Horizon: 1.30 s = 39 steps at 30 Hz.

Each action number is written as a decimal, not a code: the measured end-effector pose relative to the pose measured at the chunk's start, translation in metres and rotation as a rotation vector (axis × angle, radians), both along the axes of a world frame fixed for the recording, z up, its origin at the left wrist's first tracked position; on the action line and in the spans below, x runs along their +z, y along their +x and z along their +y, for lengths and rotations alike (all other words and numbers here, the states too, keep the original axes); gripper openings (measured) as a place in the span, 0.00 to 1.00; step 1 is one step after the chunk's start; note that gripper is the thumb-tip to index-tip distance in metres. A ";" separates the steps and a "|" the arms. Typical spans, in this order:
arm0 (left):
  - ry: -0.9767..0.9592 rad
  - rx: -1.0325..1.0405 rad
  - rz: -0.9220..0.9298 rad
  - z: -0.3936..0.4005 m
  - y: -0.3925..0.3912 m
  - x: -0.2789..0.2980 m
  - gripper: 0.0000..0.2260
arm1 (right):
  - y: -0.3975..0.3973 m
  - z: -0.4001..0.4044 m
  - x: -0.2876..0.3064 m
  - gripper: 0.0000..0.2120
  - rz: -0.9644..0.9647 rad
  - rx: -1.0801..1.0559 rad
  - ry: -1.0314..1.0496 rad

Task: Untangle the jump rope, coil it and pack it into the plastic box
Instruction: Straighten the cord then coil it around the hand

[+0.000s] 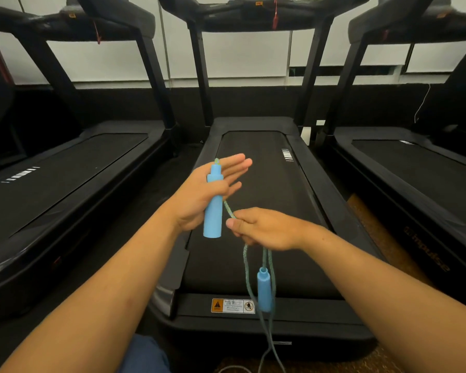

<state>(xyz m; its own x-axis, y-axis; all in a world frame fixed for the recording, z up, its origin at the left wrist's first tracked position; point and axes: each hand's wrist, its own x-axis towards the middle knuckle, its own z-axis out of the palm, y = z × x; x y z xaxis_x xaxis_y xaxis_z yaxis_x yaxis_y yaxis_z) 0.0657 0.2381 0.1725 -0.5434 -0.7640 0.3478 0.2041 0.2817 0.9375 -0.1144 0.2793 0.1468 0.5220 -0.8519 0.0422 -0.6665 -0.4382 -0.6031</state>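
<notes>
Blue plastic handle [213,208] sits upright against the left hand [199,195] — pinned by the thumb across it, fingers splayed loose, so a weak hold. Right hand [264,228] is pinched closed on the braided rope [229,211] just below that handle. Second handle [264,289] dangles under the right hand with rope strands hanging beside it, running down off the bottom edge. All of it is held in the air over the middle treadmill [256,211]. Risk: a tug from the right hand could lever the handle out of that thumb-only hold and drop it; the swinging lower handle may loop through the hanging strands and re-knot them. Rope's lower run is cut off, so remaining tangle can't be judged — no plastic box in view. Left fingertips blur slightly.
</notes>
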 end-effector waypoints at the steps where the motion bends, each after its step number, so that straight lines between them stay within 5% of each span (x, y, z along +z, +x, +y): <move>1: -0.011 0.024 -0.045 -0.003 0.002 -0.003 0.29 | 0.000 0.005 0.010 0.17 0.029 0.003 -0.025; 8: -0.028 -0.006 -0.344 -0.005 0.002 -0.012 0.25 | -0.022 0.023 0.063 0.18 0.008 -0.085 -0.242; 20: 0.001 -0.182 -0.450 0.012 -0.016 -0.009 0.21 | -0.061 -0.012 0.044 0.09 -0.192 -0.278 -0.418; 24: 0.074 -0.337 -0.322 0.018 -0.019 -0.006 0.20 | -0.058 -0.017 0.029 0.10 -0.221 -0.294 -0.382; 28: 0.210 -0.497 0.023 0.021 -0.024 -0.002 0.24 | -0.038 -0.007 0.016 0.08 -0.291 -0.119 -0.081; 32: 0.221 -0.376 0.192 0.013 -0.018 0.001 0.28 | -0.020 -0.006 0.003 0.13 -0.137 -0.114 -0.070; 39: 0.181 -0.109 0.154 -0.006 0.000 -0.003 0.29 | -0.010 0.011 0.019 0.19 0.062 0.046 0.049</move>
<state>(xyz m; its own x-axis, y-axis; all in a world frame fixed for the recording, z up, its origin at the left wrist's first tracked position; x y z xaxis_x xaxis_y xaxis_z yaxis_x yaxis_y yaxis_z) 0.0655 0.2317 0.1699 -0.5773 -0.7610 0.2959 0.3680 0.0811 0.9263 -0.1248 0.2907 0.1659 0.5606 -0.8274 -0.0323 -0.6831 -0.4400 -0.5829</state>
